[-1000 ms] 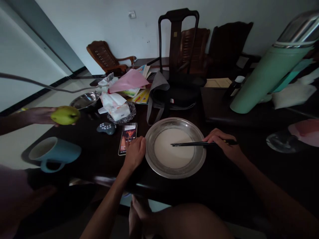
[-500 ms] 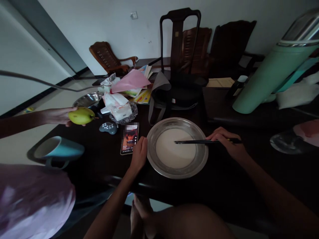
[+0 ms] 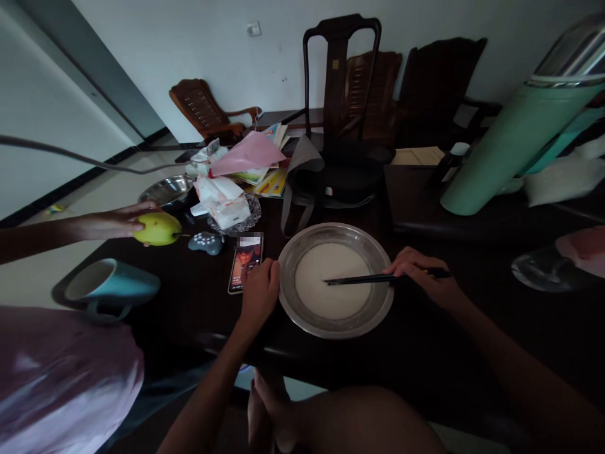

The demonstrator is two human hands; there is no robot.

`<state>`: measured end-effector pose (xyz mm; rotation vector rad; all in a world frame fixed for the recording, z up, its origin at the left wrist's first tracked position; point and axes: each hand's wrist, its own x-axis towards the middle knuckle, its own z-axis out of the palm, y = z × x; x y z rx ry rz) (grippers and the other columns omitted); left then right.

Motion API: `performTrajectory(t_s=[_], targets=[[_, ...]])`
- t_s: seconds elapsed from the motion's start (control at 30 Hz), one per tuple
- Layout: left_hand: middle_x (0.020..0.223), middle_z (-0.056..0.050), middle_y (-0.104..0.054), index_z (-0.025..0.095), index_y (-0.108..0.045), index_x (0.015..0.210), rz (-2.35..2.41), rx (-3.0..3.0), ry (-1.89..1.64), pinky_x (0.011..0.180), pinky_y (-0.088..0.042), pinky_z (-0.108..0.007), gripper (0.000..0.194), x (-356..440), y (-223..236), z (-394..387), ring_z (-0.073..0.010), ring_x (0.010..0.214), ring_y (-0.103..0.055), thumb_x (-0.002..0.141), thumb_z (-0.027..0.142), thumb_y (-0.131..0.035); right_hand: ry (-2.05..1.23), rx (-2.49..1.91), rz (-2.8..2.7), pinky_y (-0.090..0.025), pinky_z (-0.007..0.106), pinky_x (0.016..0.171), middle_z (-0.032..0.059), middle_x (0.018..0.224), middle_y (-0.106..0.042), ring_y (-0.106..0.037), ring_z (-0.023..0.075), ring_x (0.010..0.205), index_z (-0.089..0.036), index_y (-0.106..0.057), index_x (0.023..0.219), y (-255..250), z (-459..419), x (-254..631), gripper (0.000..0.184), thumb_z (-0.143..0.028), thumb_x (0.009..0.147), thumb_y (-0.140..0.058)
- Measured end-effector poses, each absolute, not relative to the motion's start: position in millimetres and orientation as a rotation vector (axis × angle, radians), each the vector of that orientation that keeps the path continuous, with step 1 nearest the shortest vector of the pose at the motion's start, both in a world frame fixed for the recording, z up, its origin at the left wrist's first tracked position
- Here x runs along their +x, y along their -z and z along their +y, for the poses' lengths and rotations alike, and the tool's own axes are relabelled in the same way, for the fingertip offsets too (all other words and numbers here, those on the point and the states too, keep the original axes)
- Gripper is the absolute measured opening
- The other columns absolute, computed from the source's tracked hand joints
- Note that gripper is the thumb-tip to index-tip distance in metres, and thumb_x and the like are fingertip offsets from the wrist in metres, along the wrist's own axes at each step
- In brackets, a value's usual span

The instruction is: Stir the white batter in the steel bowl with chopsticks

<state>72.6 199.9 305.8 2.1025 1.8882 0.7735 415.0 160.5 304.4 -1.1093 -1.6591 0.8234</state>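
A shallow metal basin (image 3: pixel 379 308) holding white batter (image 3: pixel 333 277) sits on the dark table in front of me. My left hand (image 3: pixel 259 292) is curled against the basin's left rim, gripping it. My right hand (image 3: pixel 423 279) holds a pair of dark chopsticks (image 3: pixel 359 278) whose tips lie in the batter near its middle. A phone (image 3: pixel 245 260) with a lit screen lies just beyond my left hand.
Another person's hand (image 3: pixel 113 222) at the left holds a yellow-green fruit (image 3: pixel 157 229) above the table, near a small game controller (image 3: pixel 205 243). A blue mug (image 3: pixel 111 289), a steel bowl (image 3: pixel 166 188), tissues, books, a bag and a green thermos (image 3: pixel 510 142) crowd the table. A dark chair (image 3: pixel 341 75) stands opposite.
The other person's hand has carried the fruit rightward over the table. My chopstick tips have shifted slightly in the batter. A pink sleeve has come into view at the lower left.
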Motion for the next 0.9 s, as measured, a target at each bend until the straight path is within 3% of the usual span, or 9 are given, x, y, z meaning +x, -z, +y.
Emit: performTrajectory(t_s=[0.17,0.3,0.43,0.9], targets=[[0.066,-0.003,-0.059,0.024,-0.044,0.065,2.003,2.084,-0.623,0.099,-0.031,-0.05,0.032,72,-310,199,-0.0246,0.076,-0.058,0.092,0.038,-0.033,-0.789,-1.153,-1.606,-0.05,0.038,0.079,0.002,0.084,-0.073,-0.064,0.0216,0.083,-0.028,-0.069,0.073,-304,161,416,0.026,-0.033,0.093,-0.054],[0.06,-0.001,-0.054,0.024,-0.041,0.062,1.954,2.025,-0.629,0.079,-0.039,-0.038,0.033,73,-313,201,-0.0216,0.067,-0.054,0.091,0.039,-0.033,-0.846,-1.07,-1.647,-0.05,0.036,0.075,0.0021,0.081,-0.073,-0.064,0.0207,0.079,-0.026,-0.069,0.073,-303,160,414,0.026,-0.033,0.094,-0.054],[0.059,0.001,-0.049,0.024,-0.038,0.063,1.84,1.979,-0.694,0.064,-0.035,-0.03,0.033,73,-313,201,-0.0179,0.06,-0.048,0.091,0.04,-0.031,-0.8,-1.083,-1.648,-0.05,0.036,0.077,0.0025,0.082,-0.074,-0.064,0.0211,0.081,-0.027,-0.071,0.074,-304,162,416,0.025,-0.034,0.093,-0.056],[0.062,0.005,-0.039,0.023,-0.039,0.065,1.673,1.672,-1.045,0.059,-0.031,-0.028,0.033,79,-295,193,-0.0138,0.061,-0.038,0.091,0.042,-0.037,-0.841,-1.088,-1.609,-0.05,0.037,0.076,0.003,0.081,-0.072,-0.064,0.0205,0.079,-0.026,-0.069,0.073,-300,163,418,0.029,-0.034,0.095,-0.052]])
